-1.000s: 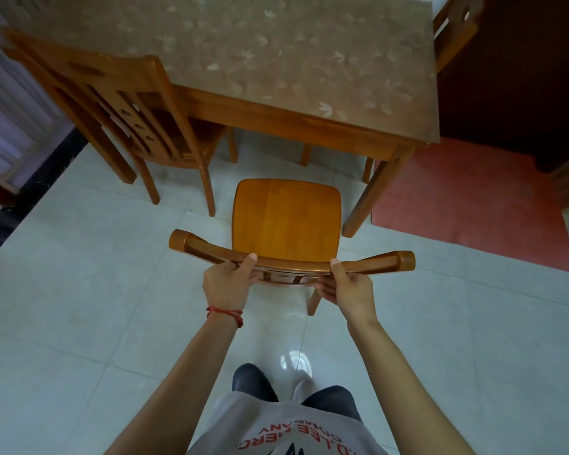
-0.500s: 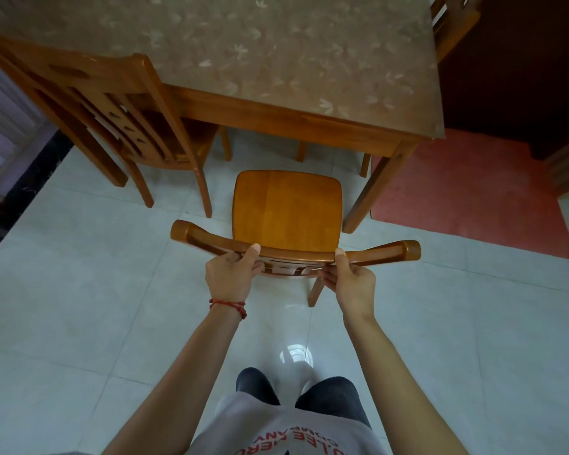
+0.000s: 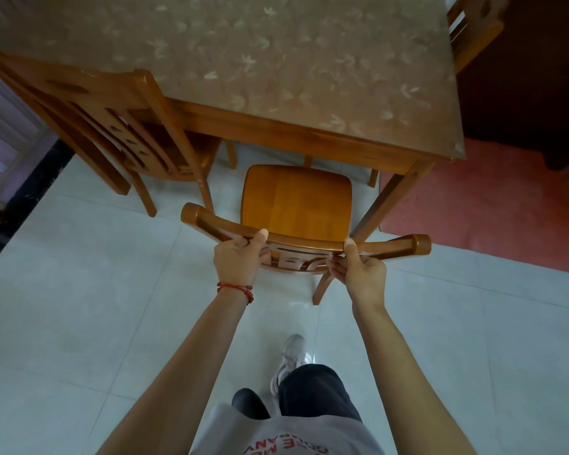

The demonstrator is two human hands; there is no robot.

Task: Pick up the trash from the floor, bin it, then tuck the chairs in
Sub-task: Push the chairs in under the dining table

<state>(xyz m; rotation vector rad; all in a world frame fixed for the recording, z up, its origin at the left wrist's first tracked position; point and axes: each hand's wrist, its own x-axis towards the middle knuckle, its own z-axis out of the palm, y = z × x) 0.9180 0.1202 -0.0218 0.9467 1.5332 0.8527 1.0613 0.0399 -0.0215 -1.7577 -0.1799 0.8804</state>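
Since the earlier frame the chair (image 3: 298, 205) has slid forward across the floor (image 3: 79, 290), and the front edge of its seat now sits at the near edge of the counter (image 3: 276, 60), beside the near right leg. Both hands are clamped on its curved top rail: the left hand (image 3: 240, 259) grips left of centre, thumb on top, and the right hand (image 3: 362, 274) grips right of centre the same way. That even, two-handed hold likely keeps the chair square as it is pushed in. Most of the seat is not yet under the counter, so tucking looks part done. A second chair (image 3: 119, 126) at the counter's left side already stands tucked in. No trash or bin shows in view.
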